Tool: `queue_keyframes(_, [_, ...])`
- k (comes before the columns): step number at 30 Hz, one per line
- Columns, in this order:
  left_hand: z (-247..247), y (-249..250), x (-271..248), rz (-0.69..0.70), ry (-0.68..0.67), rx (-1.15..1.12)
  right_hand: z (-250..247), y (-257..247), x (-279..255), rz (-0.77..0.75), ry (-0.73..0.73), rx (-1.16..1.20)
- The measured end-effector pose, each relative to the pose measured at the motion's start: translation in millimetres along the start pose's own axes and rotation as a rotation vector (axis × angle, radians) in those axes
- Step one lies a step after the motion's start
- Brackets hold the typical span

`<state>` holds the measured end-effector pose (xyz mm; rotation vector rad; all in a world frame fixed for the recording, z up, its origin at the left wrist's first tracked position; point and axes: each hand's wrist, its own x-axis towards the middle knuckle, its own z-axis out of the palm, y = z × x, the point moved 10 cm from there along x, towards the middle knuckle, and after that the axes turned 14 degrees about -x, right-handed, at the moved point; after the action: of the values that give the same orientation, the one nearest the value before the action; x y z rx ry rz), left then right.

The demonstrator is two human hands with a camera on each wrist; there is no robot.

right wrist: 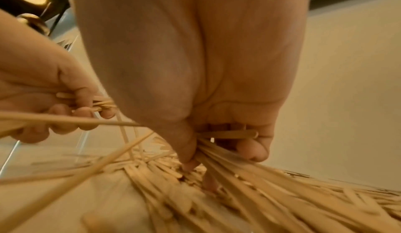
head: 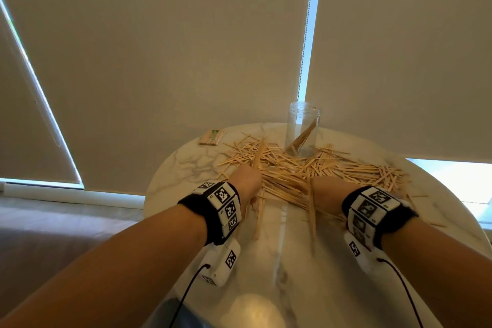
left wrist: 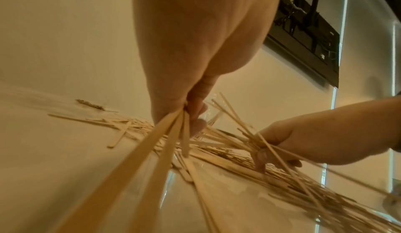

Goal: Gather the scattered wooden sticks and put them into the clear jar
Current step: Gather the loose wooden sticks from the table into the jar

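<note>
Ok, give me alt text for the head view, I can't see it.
Both hands, left hand and right hand, grip bundles of wooden sticks from a pile on a round marble table. Behind stands an upright clear jar holding a few sticks.

The sticks (head: pixel 300 176) under both hands are pale, bare wood, matt and smooth, thin and flat like splints. The left hand (head: pixel 246 177) grips a bunch of them, and so does the right hand (head: pixel 326 189). Beyond the right hand the jar (head: pixel 302 129) is clear, glossy plastic or glass; which one is not plain. The table (head: pixel 186 168) beneath the hands looks like polished white marble with grey veins, shiny enough to mirror the light. Far beyond the left hand lies a paper-wrapped pack (head: pixel 212 137), matt.
</note>
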<state>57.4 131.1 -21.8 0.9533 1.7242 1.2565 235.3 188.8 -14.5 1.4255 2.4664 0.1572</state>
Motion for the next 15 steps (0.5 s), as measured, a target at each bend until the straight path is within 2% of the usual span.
queue_keyframes(2, [-5.7, 13.0, -1.0, 0.034, 0.071, -0.023, -3.7, 10.5, 3.3, 0.033, 0.030, 0.082])
queue_keyframes(5, [-2.2, 28.5, -1.6, 0.061, 0.048, -0.054, -22.4, 24.9, 2.8, 0.075, 0.091, 0.236])
queue_keyframes(10, [10.2, 57.4, 2.9, 0.182, 0.021, -0.054, -56.7, 23.9, -0.3, 0.060, 0.185, 0.459])
queue_keyframes(15, [37.9, 68.6, 12.5, 0.159, -0.076, -0.203, -84.2, -8.4, 0.6, -0.049, 0.271, 0.382])
